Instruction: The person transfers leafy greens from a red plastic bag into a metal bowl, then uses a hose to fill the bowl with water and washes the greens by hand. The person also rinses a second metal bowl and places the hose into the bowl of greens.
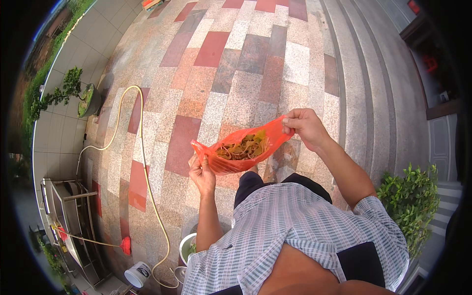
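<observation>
A red plastic bag (236,167) is stretched open between my two hands, its mouth facing up. Inside it lie leafy greens with thin stems (245,148), yellowish green and brown seen against the red plastic. My left hand (202,173) pinches the bag's left corner between thumb and fingers. At the right corner, higher in the view, my right hand (302,127) grips the rim in its fingers. The bag hangs over the tiled floor, in front of my dark shorts. Its underside is hidden.
A yellow hose (143,158) winds over the stone tiles at left, beside a metal sink stand (70,221). A white bucket (137,274) and a basin (184,249) stand lower left. A potted bonsai (89,100) is by the wall; steps (354,92) and a leafy shrub (409,206) are at right.
</observation>
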Available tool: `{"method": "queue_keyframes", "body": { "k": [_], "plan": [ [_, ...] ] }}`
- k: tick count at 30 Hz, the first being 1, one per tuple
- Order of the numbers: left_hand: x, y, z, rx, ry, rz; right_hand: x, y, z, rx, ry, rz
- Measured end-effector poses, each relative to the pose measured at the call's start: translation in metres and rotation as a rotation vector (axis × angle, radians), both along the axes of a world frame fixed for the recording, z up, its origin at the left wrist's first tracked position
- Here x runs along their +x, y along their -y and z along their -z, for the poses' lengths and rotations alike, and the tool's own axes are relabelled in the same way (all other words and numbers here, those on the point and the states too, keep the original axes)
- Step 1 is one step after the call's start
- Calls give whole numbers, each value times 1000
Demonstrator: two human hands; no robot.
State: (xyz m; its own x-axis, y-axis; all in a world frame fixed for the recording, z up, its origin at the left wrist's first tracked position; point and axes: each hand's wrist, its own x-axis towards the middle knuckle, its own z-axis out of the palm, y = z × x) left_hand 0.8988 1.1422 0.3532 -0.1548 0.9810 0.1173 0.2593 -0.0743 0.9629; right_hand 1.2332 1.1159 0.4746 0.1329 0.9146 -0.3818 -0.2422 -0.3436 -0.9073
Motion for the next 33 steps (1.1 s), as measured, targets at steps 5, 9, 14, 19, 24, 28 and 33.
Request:
{"method": "queue_keyframes", "body": {
  "k": [5,9,14,19,24,28,33],
  "plan": [
    [1,-88,27,-130,8,95,-11,-79,-24,74,-80,39],
    [36,-157,35,-63,72,159,1,-143,-38,100,-86,69],
    [92,-259,47,-286,-62,185,29,-230,-26,70,-20,113],
    [142,-338,45,-441,84,215,59,-338,1,121,40,50],
    [161,-433,41,-701,429,212,91,-454,11,101,112,-52],
    [172,-493,17,-785,541,97,105,-543,17,68,133,-127],
    [158,-575,38,-825,368,-41,98,-653,36,33,46,-151]
  ]
}}
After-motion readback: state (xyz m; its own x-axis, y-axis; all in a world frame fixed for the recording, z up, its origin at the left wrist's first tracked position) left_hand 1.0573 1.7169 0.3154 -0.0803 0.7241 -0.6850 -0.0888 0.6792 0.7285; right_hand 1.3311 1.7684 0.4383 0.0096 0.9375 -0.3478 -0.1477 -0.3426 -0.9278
